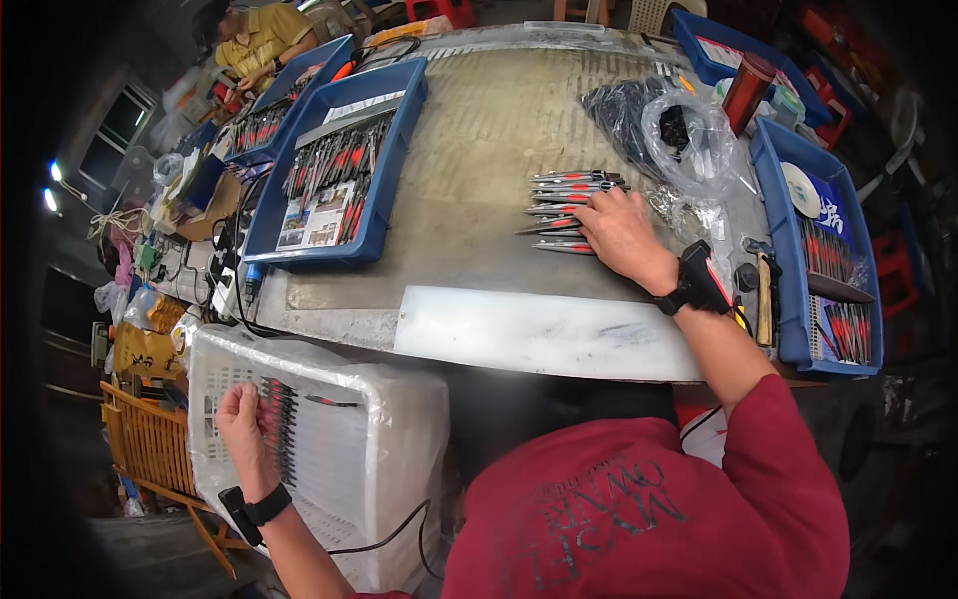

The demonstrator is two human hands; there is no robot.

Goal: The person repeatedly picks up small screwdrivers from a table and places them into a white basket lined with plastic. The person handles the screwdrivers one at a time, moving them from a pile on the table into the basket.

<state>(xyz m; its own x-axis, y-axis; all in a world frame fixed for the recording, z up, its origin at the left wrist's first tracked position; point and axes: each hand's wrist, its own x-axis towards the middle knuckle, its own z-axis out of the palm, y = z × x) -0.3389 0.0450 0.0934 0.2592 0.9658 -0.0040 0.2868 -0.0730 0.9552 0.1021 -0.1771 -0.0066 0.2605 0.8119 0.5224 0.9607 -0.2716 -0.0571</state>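
My right hand [621,232] is over a small row of slim, pointed grey, red and black tools [564,210] on the table, its fingers curled onto their right-hand ends. What kind of tools they are cannot be made out. Down at the left, my left hand [244,424] hangs over a plastic-lined white crate [407,399], thumb and fingers pressed together; anything between them is hidden. Beside that hand, a packed line of similar dark and red tools [281,429] lies in the crate. One more tool [331,402] lies apart from the line.
A blue tray [394,165] of similar tools stands at the table's left, another blue tray [788,344] at the right. A hammer [765,299], plastic bags [689,130] and a reddish-brown cylinder [748,92] are near the right. A white board [539,329] lies along the front edge. A co-worker [264,40] sits far left.
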